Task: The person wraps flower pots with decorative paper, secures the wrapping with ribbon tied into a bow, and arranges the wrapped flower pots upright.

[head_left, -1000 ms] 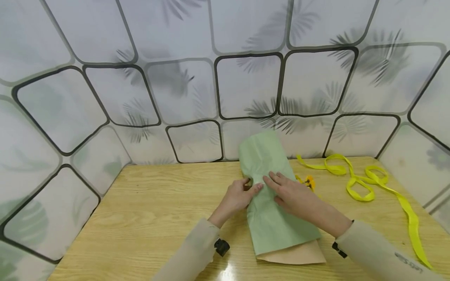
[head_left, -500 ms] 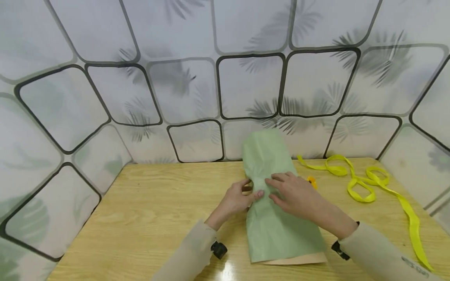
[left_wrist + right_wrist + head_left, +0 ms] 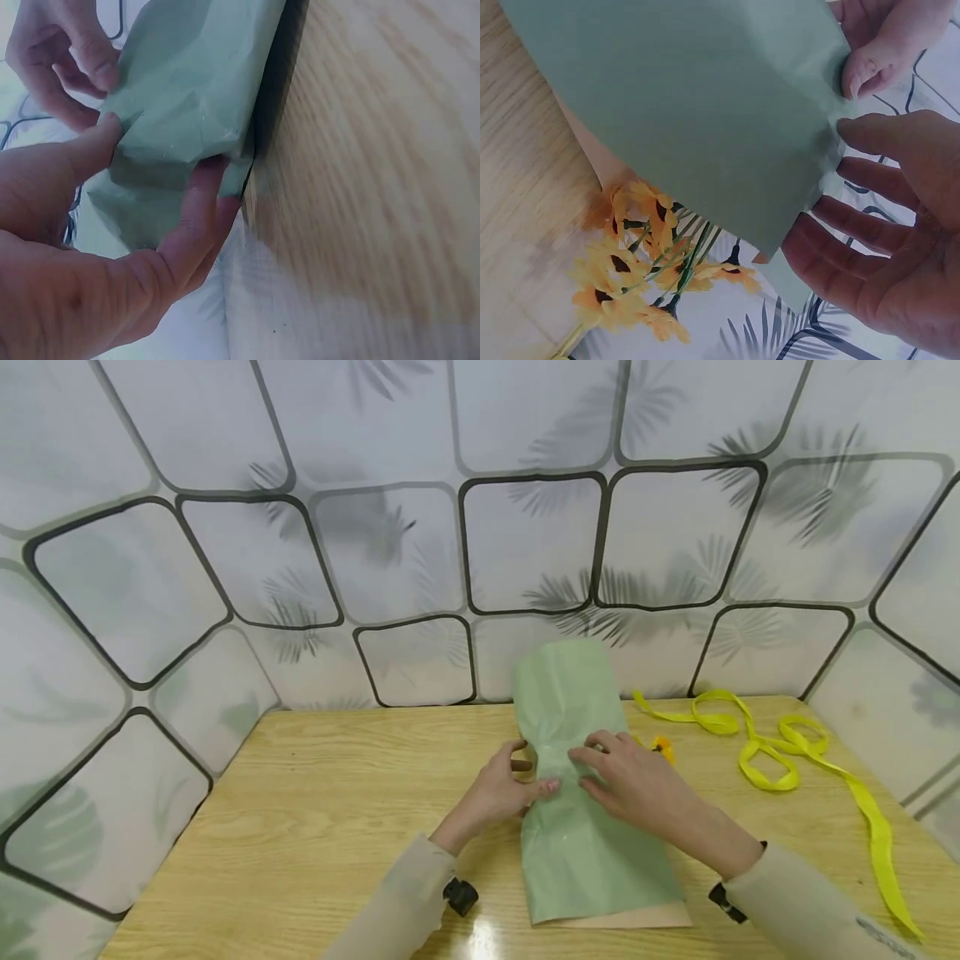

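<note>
Along the table (image 3: 337,793) from its far edge, I judge the paper (image 3: 592,860) folded and partly gathered, my left hand (image 3: 504,787) pinching its waist, my right hand (image 3: 636,781) touching with relaxed fingers, the ribbon (image 3: 881,835) near the right edge not yet tied.

A yellow ribbon (image 3: 880,828) loops by the far right corner of the tabletop (image 3: 337,793) — behind its far edge stands a leaf-printed backdrop (image 3: 528,547).
</note>
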Motion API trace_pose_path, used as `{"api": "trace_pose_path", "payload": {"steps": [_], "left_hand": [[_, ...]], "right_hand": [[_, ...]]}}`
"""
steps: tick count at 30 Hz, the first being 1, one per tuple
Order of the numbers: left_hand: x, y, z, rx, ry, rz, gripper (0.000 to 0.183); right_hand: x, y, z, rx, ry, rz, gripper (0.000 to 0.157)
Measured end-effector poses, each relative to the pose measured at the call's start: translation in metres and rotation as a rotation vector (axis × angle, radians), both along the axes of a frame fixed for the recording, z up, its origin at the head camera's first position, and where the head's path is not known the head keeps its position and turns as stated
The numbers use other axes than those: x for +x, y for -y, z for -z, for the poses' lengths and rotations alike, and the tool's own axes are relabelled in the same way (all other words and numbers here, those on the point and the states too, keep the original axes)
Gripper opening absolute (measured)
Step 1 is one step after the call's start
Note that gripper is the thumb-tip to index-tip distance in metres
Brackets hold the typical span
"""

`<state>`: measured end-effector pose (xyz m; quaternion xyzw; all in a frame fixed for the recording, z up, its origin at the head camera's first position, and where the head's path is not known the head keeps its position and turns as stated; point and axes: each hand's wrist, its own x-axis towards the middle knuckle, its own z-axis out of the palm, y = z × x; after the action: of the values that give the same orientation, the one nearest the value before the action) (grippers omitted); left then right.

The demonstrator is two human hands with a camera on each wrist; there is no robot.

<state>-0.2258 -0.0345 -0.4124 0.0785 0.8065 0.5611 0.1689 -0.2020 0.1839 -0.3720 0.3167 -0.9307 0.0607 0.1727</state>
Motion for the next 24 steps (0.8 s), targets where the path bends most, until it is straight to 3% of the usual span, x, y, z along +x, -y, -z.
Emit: {"api": "trace_pose_path", "payload": {"steps": [4,6,8,11,14,16,19,24], "left_hand": [[-0.001,0.0,0.0,-0.021,-0.022,-0.013,0.091],[-0.001,-0.001,-0.001,-0.044,-0.087,-0.04,0.086],[-0.002,-0.002,-0.003,-0.094,-0.194,-0.072,0.078],[-0.005,-0.003,-0.007,-0.187,-0.434,-0.08,0.062],[-0.01,-0.002,-0.011,-0.268,-0.649,-0.007,0.045],[-0.013,-0.001,-0.013,-0.303,-0.73,0.06,0.038],[-0.016,0.001,-0.013,-0.334,-0.735,0.158,0.037],[-0.022,0.006,-0.015,-0.329,-0.65,0.23,0.036]], "right_hand": [[-0.002,0.001,0.003,-0.014,-0.023,0.002,0.027],[-0.003,0.002,0.004,-0.022,-0.026,0.006,0.024],[-0.004,0.002,0.005,-0.03,-0.022,0.009,0.022],[-0.005,0.002,0.004,-0.035,-0.016,0.009,0.021],[-0.006,0.001,0.003,-0.036,-0.006,0.007,0.021],[-0.007,0.0,0.002,-0.039,0.003,0.009,0.021],[-0.007,-0.002,0.001,-0.054,0.024,0.014,0.02],[-0.008,-0.004,0.002,-0.094,0.058,0.016,0.023]]}}
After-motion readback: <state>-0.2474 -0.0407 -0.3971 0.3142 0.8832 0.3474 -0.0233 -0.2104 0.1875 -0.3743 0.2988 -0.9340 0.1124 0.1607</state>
